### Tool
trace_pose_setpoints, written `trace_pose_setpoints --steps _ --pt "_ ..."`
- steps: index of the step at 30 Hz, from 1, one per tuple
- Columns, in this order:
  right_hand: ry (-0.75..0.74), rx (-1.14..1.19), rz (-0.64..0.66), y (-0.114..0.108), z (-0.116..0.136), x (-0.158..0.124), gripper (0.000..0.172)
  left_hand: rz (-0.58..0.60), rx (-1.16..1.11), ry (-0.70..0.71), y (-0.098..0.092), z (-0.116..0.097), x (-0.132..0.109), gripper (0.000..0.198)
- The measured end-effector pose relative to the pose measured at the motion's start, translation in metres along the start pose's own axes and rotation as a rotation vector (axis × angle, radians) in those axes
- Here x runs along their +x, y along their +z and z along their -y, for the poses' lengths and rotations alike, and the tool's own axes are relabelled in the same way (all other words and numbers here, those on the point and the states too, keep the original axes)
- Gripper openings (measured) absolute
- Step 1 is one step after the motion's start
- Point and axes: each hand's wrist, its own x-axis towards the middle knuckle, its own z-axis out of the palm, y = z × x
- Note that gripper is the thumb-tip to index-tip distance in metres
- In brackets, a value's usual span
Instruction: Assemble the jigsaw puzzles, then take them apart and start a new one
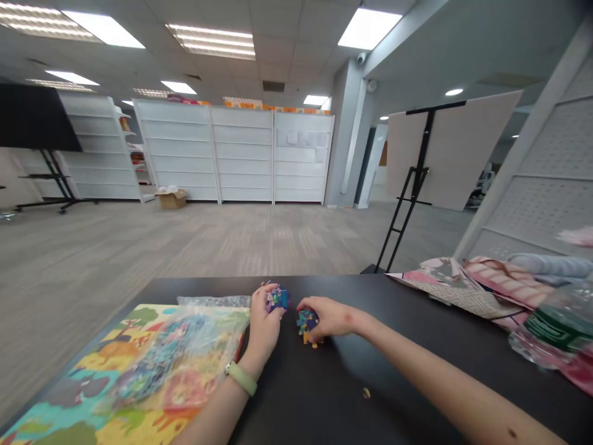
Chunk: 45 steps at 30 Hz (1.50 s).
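My left hand [264, 321], with a pale green band on the wrist, grips a small clump of blue and purple jigsaw puzzle pieces [277, 300]. Just to its right, my right hand [330, 318] closes over a second clump of blue, green and orange puzzle pieces [306, 324], which rests on the black table [407, 371]. The fingers hide part of each clump. A lone tan puzzle piece [366, 392] lies on the tabletop, nearer me than either hand.
A colourful illustrated puzzle box [69, 386] lies at the table's left, under a clear plastic bag [185, 352]. Patterned packaging [463, 287] and a plastic bottle with a green label [556, 330] stand at the right. The table's far edge lies beyond the hands.
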Motion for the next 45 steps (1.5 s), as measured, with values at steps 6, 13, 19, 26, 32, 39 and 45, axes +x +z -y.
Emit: trace_pose_setpoints --steps 6,13,19,26,32,39,45 --pt "-0.166 0.46 -0.458 0.037 -0.004 -0.034 0.023 0.253 0.032 0.099 0.004 -0.022 -0.013 0.056" --pt "-0.168 0.354 -0.517 0.073 -0.013 -0.022 0.084 0.605 0.037 0.223 -0.005 -0.039 -0.026 0.088" --pt "-0.254 0.427 -0.431 0.071 -0.006 -0.022 0.094 0.649 0.151 0.186 0.006 -0.042 -0.032 0.104" --pt "-0.132 0.41 -0.411 0.064 0.006 -0.026 0.044 0.359 0.501 0.27 -0.019 -0.109 -0.053 0.047" --pt "-0.094 0.388 -0.373 0.061 0.016 -0.031 0.048 0.035 0.756 0.034 -0.095 -0.092 -0.063 0.024" --pt "-0.142 0.897 -0.293 0.041 0.066 -0.061 0.055 0.082 0.564 0.032 -0.129 -0.113 -0.065 0.015" --pt "-0.141 1.464 0.158 0.037 0.131 -0.081 0.051 0.163 0.152 -0.008 -0.107 -0.162 -0.077 0.021"
